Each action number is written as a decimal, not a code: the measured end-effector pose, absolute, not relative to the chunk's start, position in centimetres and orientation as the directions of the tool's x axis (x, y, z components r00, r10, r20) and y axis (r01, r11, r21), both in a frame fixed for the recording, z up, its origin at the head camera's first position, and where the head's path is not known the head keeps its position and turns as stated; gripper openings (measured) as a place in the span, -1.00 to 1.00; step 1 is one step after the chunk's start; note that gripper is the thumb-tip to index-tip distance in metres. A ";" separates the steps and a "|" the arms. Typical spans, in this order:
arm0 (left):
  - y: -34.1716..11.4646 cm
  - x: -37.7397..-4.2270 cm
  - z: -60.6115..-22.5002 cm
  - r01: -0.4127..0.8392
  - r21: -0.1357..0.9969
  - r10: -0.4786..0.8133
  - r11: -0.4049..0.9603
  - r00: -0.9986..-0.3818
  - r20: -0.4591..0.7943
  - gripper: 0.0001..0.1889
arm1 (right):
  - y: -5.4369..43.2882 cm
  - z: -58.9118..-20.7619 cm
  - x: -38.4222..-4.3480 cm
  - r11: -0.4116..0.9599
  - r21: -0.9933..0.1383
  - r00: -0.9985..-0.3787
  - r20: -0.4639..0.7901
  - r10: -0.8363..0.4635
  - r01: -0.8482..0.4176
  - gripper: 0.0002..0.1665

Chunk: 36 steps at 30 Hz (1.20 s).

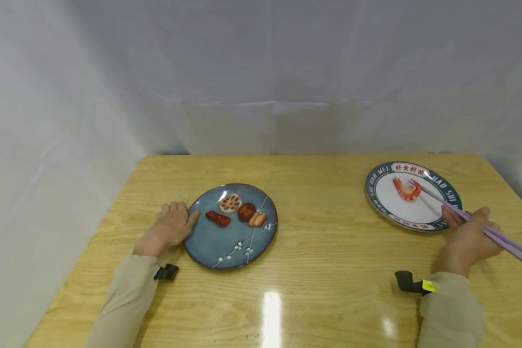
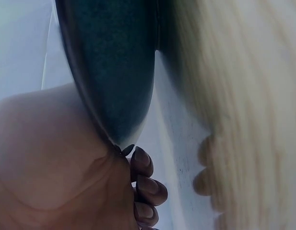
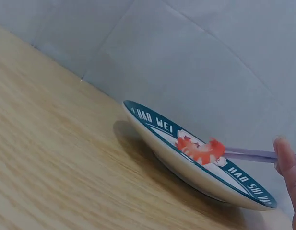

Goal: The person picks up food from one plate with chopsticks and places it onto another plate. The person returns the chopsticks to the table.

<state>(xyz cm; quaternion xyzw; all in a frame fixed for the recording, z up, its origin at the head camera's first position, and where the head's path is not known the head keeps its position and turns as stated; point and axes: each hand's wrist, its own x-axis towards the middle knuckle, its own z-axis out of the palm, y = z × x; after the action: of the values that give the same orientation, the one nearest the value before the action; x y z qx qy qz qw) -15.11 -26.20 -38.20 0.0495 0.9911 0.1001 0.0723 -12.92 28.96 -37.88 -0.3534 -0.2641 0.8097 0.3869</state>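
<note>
On the left, my left hand [image 1: 167, 227] holds the rim of a blue plate [image 1: 209, 246], its thumb on the edge. In the left wrist view the fingers [image 2: 150, 189] curl beside the rim, below the thumb side. A lotus root slice [image 1: 230, 203], a dark red strip of meat [image 1: 218, 219], a round brown mushroom-like piece [image 1: 246, 211] and a striped pork-like slice [image 1: 258, 219] lie on this plate. My right hand [image 1: 471, 239] grips purple chopsticks [image 1: 445, 204]. Their tips touch an orange-and-white shrimp [image 1: 406, 191] on a white plate with a green lettered rim [image 1: 376, 205].
Both plates stand on a light wooden table [image 1: 322, 251], far apart. A pale sheet [image 1: 252, 77] hangs behind the table and along its left side. Each wrist carries a small black camera mount [image 1: 167, 272].
</note>
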 end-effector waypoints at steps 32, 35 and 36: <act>-26.3 -15.1 -38.3 0.092 0.214 0.123 0.973 -0.983 -0.135 -0.51 | 29.0 -37.7 -12.8 -0.563 -0.700 -0.464 -0.359 0.810 -0.440 -0.72; -26.3 -15.1 -38.2 0.102 0.219 0.131 0.970 -0.984 -0.122 -0.53 | 29.5 -37.8 -12.8 -0.646 -0.607 -0.480 -0.441 0.758 -0.463 -0.67; -26.3 -15.1 -38.2 0.105 0.220 0.134 0.970 -0.984 -0.121 -0.54 | 29.5 -37.8 -12.8 -0.665 -0.586 -0.486 -0.460 0.744 -0.463 -0.68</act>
<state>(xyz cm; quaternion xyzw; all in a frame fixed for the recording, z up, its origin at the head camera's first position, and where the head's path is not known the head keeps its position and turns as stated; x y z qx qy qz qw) -15.08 -26.33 -38.21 0.0604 0.9901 0.1067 0.0676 -12.83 29.52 -37.79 -0.3577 -0.1959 0.8393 0.3595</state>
